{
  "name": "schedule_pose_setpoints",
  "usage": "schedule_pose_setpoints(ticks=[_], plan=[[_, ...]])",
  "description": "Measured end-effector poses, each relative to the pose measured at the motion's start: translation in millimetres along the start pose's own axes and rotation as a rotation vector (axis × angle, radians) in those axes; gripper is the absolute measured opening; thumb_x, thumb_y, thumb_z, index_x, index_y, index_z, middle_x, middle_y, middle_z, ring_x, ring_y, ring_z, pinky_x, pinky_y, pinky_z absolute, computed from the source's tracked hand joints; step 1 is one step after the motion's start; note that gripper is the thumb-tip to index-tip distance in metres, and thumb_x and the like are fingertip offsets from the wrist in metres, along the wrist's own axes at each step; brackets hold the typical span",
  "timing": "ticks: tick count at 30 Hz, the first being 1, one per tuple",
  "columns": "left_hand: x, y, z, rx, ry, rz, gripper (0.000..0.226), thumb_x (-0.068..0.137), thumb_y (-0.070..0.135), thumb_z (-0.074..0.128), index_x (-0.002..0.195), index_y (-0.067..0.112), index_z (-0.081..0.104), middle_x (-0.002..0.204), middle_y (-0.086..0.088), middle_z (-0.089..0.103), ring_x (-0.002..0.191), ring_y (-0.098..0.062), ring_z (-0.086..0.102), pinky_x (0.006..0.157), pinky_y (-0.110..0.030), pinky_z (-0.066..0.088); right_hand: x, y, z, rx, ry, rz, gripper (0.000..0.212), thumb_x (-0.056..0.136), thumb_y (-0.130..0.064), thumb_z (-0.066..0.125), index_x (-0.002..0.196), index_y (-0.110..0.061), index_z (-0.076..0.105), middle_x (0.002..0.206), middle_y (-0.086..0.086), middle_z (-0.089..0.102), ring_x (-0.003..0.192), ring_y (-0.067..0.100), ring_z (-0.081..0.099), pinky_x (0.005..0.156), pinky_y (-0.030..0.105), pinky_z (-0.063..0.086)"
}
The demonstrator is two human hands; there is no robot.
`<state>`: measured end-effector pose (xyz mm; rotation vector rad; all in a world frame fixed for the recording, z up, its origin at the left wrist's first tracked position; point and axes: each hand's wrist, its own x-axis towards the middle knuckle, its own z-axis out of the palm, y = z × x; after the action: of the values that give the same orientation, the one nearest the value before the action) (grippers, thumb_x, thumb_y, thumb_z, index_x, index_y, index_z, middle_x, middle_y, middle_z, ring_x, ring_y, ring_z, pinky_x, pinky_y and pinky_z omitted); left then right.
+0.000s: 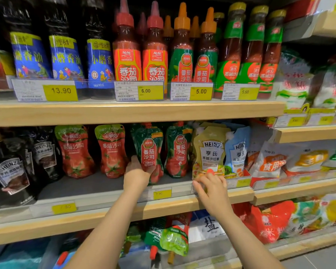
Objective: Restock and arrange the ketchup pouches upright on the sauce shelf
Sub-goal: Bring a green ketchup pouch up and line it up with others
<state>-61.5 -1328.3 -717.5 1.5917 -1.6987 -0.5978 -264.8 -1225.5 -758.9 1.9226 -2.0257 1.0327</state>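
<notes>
On the middle shelf [105, 187] my left hand [137, 173] grips the lower part of a green ketchup pouch [148, 150], which stands tilted slightly left. A second green ketchup pouch [177, 150] stands upright just right of it. Two red ketchup pouches [75, 150] [112, 150] stand upright further left. My right hand [209, 186] has its fingers curled at the bottom edge of a yellow Heinz salad-dressing pouch [209, 150]; whether it pinches the pouch is unclear. More green pouches [174, 242] lie loose on the shelf below, between my forearms.
Dark Heinz sauce pouches [12, 171] fill the shelf's left end. A blue Heinz pouch [238, 150] and bagged goods [272, 162] stand to the right. Ketchup bottles [127, 55] and sesame oil bottles [66, 57] line the shelf above. Price tags [162, 193] run along the front rail.
</notes>
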Motion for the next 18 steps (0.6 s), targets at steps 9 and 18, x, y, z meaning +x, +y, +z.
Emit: schedule_pose_setpoints(ticks=[9,18], plan=[[22.5,6.0,9.0,0.094,-0.024,-0.070,0.060,0.087,0.033,0.061,0.128,-0.002,0.034,0.124,-0.024,0.054,0.112,-0.039,0.054,0.081,-0.042,0.046,1.4,5.4,11.1,-0.060,0.076,-0.036,0.045,0.089,-0.048,0.027,0.081,-0.021,0.062,0.080,-0.007,0.056,0.081,0.015,0.047,0.082,0.025,0.017],[20.8,6.1,8.2,0.068,-0.017,-0.104,0.068,0.085,0.035,0.063,0.132,-0.002,0.030,0.130,-0.024,0.048,0.116,-0.039,0.051,0.083,-0.044,0.046,1.2,8.1,11.3,0.005,0.042,-0.027,0.043,0.087,-0.051,0.029,0.079,-0.022,0.059,0.077,-0.010,0.047,0.081,0.012,0.041,0.084,0.028,0.019]])
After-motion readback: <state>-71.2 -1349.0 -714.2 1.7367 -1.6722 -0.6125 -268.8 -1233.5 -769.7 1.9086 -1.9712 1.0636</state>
